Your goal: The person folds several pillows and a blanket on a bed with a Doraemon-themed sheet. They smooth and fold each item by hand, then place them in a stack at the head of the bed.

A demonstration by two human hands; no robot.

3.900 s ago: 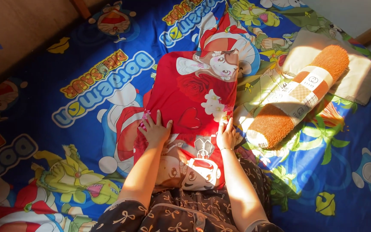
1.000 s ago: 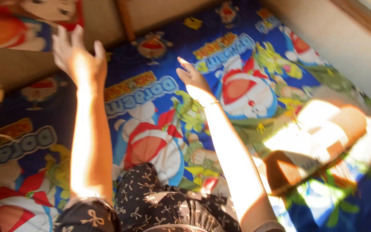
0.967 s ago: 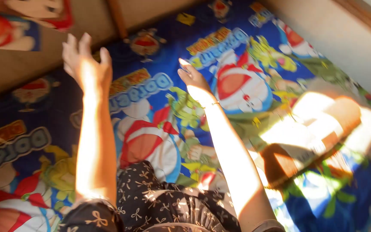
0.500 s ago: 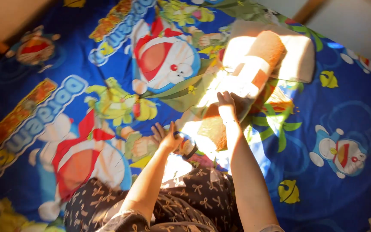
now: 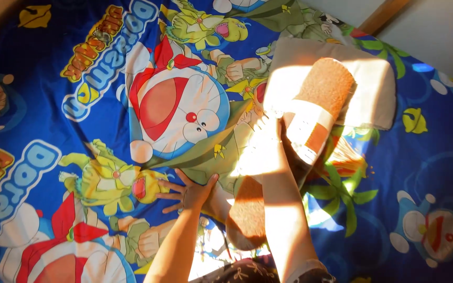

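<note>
Resting spread and flat on the cartoon-printed blue bedsheet [image 5: 43,94], the left hand [image 5: 187,191] lies in the lower middle of the frame, fingers splayed, gripping nothing. Just to its right lies the orange bolster [image 5: 294,152], a fuzzy roll with a pale patterned band round its middle. Its long axis runs on a diagonal from the lower middle of the frame up toward the upper right, the near end just beside the left hand, the far end resting on the beige pillow [image 5: 378,89] at the upper right. The right hand [image 5: 266,133] is laid on the bolster near its middle, so it is the nearer of the two to the roll's centre; strong sunlight washes it out, and I cannot tell whether its fingers are curled round the roll or merely lying open on top. No containers are in view. At the top right, a pale wall and a wooden strip [image 5: 381,18] border the bed.
</note>
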